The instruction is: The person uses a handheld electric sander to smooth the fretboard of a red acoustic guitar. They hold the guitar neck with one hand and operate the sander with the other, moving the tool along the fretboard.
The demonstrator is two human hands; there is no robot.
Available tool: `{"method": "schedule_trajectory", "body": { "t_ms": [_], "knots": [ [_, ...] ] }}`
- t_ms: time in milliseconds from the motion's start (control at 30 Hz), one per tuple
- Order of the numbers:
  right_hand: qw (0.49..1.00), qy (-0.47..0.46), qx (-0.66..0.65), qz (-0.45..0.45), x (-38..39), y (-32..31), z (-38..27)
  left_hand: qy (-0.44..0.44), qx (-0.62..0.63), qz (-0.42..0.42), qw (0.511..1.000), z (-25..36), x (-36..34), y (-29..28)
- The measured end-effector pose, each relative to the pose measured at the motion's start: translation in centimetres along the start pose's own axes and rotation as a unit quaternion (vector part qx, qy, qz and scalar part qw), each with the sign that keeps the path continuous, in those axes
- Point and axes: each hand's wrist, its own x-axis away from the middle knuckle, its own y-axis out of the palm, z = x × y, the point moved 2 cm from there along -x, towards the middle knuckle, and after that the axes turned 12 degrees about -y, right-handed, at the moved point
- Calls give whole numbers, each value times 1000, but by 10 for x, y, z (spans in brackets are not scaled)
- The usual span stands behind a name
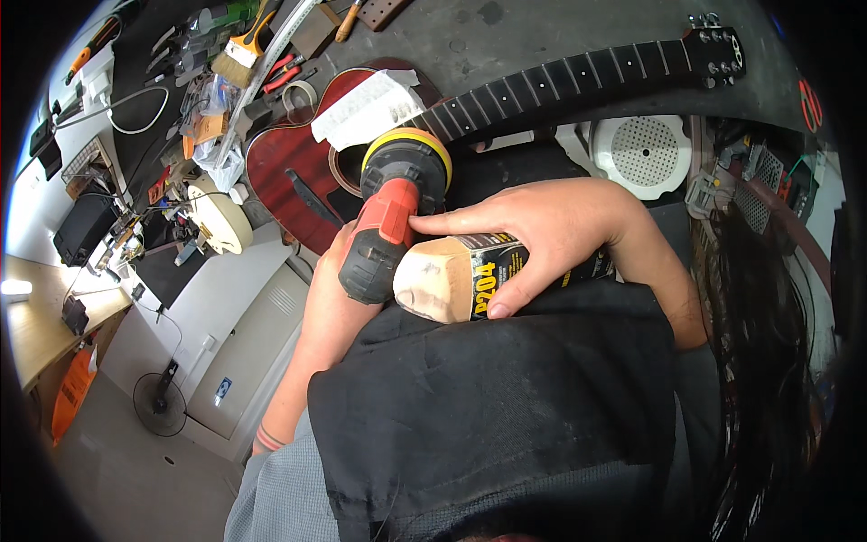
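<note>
My left hand (330,266), mostly hidden, is wrapped round a red and black hand polisher (386,219) whose yellow-rimmed pad faces away from me. My right hand (560,226) grips a black bottle (508,271) lying sideways, its beige, smudged end toward the polisher, with one finger reaching to the polisher's body. Beyond them lies a dark red guitar body (293,181), with white paper (366,108) on it and a black fretboard neck (569,77) stretching right.
At the upper left are brushes (235,59), red-handled tools (282,72), bags and a cream guitar-shaped body (217,217). A perforated white disc (643,155) is at right. A lit side bench (45,334) and a fan (160,402) stand at left.
</note>
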Motion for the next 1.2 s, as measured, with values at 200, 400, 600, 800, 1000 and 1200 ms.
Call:
{"method": "schedule_trajectory", "body": {
  "t_ms": [200,400,600,800,1000,1200],
  "knots": [
    [1000,8,-10,6,0,0,0,1,-13,6,1000,-2,-3,-2],
    [1000,-8,-17,8,-5,-6,2,-12,-12,18,1000,13,-5,-12],
    [999,-7,-37,6,-13,-13,3,-57,37,5,998,19,-16,-23],
    [999,-2,-48,8,-19,-19,3,-42,13,24,999,20,-22,-31],
    [999,7,-53,0,-21,-21,2,-50,33,19,998,20,-19,-29],
    [999,4,-30,11,-10,-14,1,-25,55,3,998,9,-5,-18]
  ]
}}
